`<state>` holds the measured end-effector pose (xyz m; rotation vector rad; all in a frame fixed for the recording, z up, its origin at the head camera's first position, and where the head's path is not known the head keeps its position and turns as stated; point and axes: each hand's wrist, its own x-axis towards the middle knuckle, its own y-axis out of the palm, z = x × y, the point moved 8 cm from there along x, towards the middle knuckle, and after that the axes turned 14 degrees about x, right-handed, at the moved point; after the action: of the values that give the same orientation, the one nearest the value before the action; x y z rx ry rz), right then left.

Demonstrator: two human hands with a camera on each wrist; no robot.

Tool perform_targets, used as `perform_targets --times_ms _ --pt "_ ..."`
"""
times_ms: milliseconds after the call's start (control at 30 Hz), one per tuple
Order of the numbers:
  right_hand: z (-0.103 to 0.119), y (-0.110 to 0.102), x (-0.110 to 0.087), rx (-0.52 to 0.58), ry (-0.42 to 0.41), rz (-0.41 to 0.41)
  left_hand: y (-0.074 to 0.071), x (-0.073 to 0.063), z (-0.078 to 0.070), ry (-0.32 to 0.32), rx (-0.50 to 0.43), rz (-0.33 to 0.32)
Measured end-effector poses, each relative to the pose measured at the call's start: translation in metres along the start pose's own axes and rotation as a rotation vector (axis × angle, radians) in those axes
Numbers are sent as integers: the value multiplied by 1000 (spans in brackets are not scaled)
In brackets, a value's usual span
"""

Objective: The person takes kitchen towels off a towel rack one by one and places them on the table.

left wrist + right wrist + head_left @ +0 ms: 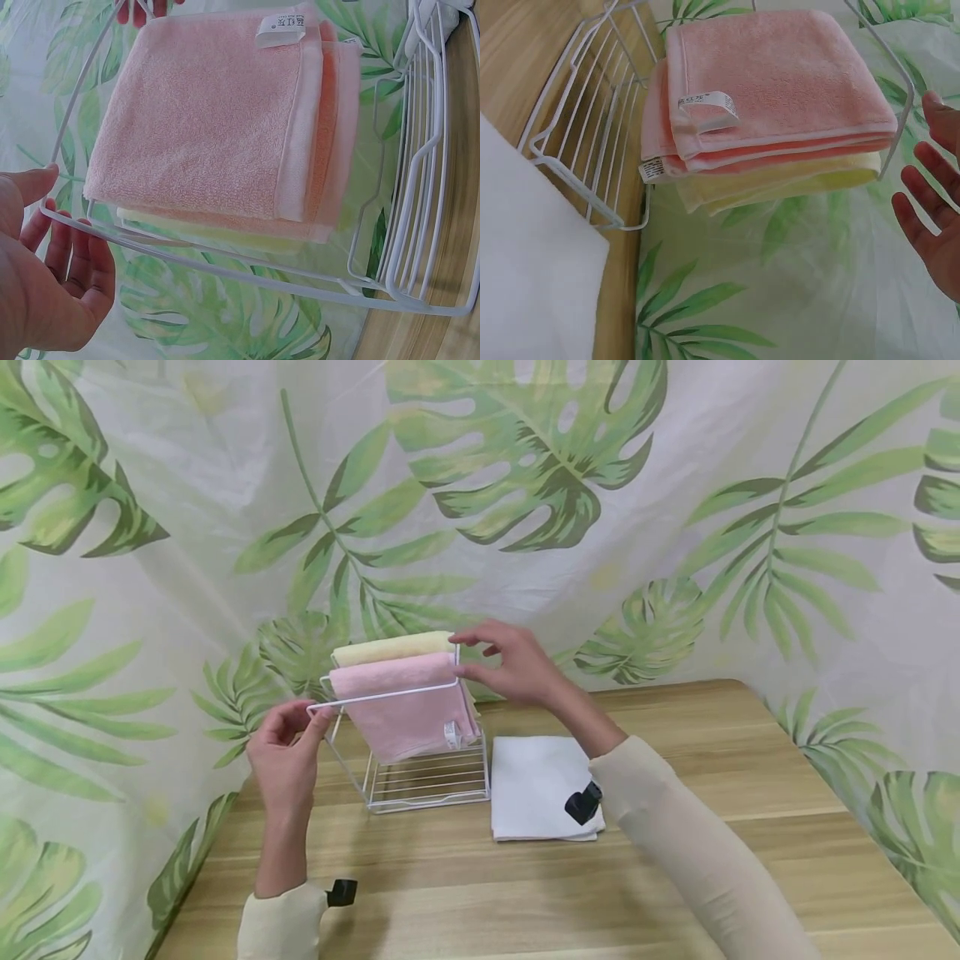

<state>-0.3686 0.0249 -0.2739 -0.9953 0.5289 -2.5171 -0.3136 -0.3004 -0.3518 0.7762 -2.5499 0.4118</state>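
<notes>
A white wire rack (382,696) stands on the table with towels draped over its upper bars. Folded over one bar hangs a pink towel (412,725) with a white label; behind it, a yellow towel (393,648) hangs from another. My left hand (285,760) pinches the rack's front left corner between thumb and fingers, as the left wrist view also shows. At the other end, my right hand (517,668) has its fingertips close by the bar ends and towel edges. Its fingers (930,180) look loosely spread in the right wrist view, holding nothing.
A folded white cloth (528,785) lies on the wooden table (450,893) just right of the rack, partly under my right forearm. A leaf-patterned curtain (600,610) hangs behind the table and along its sides. Each sleeve carries a small black device at the cuff.
</notes>
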Motion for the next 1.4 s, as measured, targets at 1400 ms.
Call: perform_targets --times_ms 1400 --pt "7 67 54 -7 107 124 -2 0 -2 5 13 13"
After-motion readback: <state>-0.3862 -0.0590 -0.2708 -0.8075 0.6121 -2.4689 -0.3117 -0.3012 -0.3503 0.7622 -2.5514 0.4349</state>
